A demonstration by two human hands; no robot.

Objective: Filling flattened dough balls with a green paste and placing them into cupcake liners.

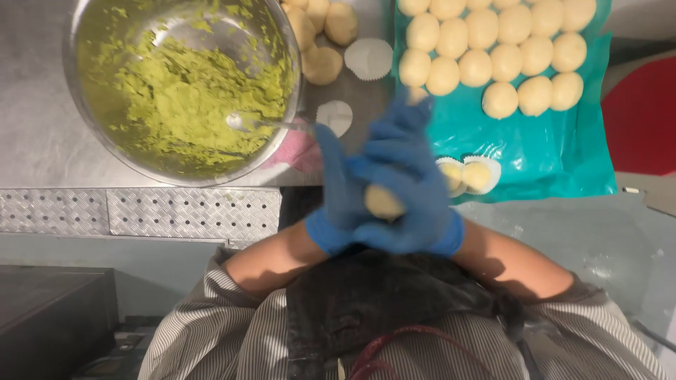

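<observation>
1. Both gloved hands meet over the counter edge: left hand [338, 193] and right hand [415, 190] cupped together, grips closed around one pale dough ball [384, 203]. Hands are blurred, so finger detail is unclear.
2. Done, by the look of it: many smooth balls [493, 49] in rows on the teal sheet [563, 155], two more in paper cups [468, 176] at its near edge.
3. Left, judging by stock: green filling [190, 98] fills much of the steel bowl [77, 77], spoon [260, 124] in it; rougher balls [324, 42] and empty cups [370, 58] beside the bowl.
4. Estimate: well along, not finished.
5. Surface: steel counter [35, 141], chequer-plate strip [190, 211] along the front; pink cloth [299, 151] under the bowl rim.
6. Room: grey floor, dark box lower left, red area far right.
</observation>
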